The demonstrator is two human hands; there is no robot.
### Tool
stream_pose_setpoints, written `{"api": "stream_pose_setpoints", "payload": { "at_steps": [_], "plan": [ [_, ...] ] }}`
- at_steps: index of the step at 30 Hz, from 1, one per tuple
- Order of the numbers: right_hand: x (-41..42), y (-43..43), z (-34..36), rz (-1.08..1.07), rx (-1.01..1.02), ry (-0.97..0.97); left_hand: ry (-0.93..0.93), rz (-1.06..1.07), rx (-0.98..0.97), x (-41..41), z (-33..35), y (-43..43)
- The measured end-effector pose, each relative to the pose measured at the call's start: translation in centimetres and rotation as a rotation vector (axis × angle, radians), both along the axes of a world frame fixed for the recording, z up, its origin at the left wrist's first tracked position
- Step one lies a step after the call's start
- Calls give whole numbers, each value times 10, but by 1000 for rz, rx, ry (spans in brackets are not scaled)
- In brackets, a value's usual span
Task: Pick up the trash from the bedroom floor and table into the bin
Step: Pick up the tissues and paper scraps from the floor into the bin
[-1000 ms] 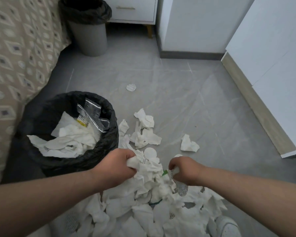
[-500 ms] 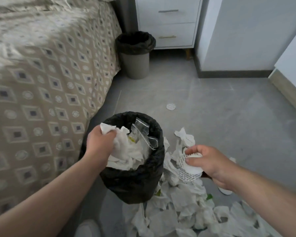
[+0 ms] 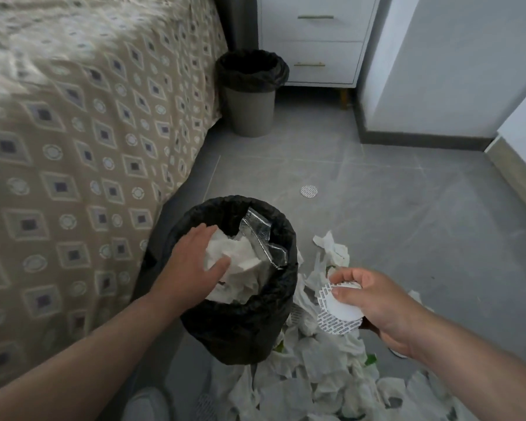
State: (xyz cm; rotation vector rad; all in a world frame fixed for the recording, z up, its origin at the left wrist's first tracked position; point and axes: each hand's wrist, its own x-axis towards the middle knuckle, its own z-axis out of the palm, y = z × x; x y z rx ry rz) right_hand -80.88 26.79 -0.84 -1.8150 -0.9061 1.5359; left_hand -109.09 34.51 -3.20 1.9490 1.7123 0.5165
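Note:
A black-bagged bin [image 3: 240,326] stands on the grey floor beside the bed, stuffed with crumpled white paper [image 3: 240,268] and a clear plastic wrapper [image 3: 263,238]. My left hand [image 3: 192,262] lies flat on the paper in the bin, fingers spread. Just right of the bin, at about rim height, my right hand [image 3: 374,302] grips round white discs with printed edges [image 3: 340,311]. A heap of crumpled white paper [image 3: 316,366] covers the floor below and to the right of the bin.
The patterned bed [image 3: 73,147] fills the left side. A second, grey bin with a black liner [image 3: 249,95] stands by the white drawer unit [image 3: 313,38]. A lone white disc [image 3: 309,190] lies on the floor beyond. A white wall and a cupboard close the right side.
My left hand carried paper from the pile to the bin, let it go and now presses it down with open fingers. My right hand lifted the discs off the pile.

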Motion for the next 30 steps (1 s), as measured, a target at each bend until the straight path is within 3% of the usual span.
{"api": "stream_pose_setpoints", "payload": {
  "at_steps": [4,13,24,30],
  "plan": [
    [-13,0,9,94,24,-74,160,-67,-20,-34,-19,-19],
    [-122,74,12,457,435,-526,280,-188,-2,-61,-35,-17],
    [-162,109,-43,701,171,-672,197,-184,-102,-72,-43,-17],
    [-140,74,17,785,373,-800,261,-182,77,-63,-37,-20]
  ]
}}
